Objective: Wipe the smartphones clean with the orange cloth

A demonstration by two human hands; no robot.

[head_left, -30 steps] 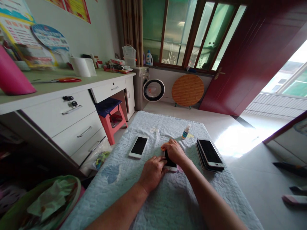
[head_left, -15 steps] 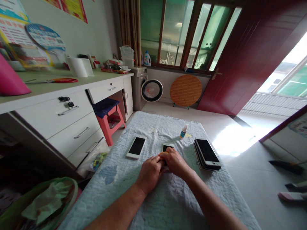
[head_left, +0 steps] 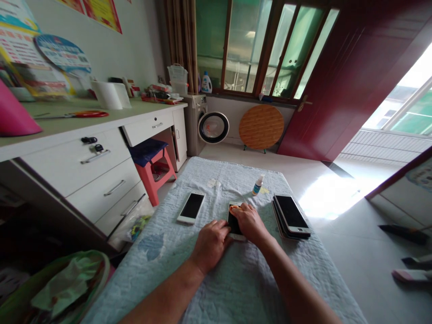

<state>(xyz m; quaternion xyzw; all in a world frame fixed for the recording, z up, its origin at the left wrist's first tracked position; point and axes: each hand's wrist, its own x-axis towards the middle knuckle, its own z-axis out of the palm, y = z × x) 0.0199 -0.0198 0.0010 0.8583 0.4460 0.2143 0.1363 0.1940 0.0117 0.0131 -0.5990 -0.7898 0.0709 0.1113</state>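
Print on the wall poster (head_left: 13, 40) and blue disc (head_left: 62, 53) is illegible.

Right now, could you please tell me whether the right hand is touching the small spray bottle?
Apart: the head view shows a strip of light-blue quilt between the right hand and the spray bottle beyond it.

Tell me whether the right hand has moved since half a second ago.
Yes. Judged against the spray bottle, the right hand has moved forward, toward the far end of the phone beneath it.
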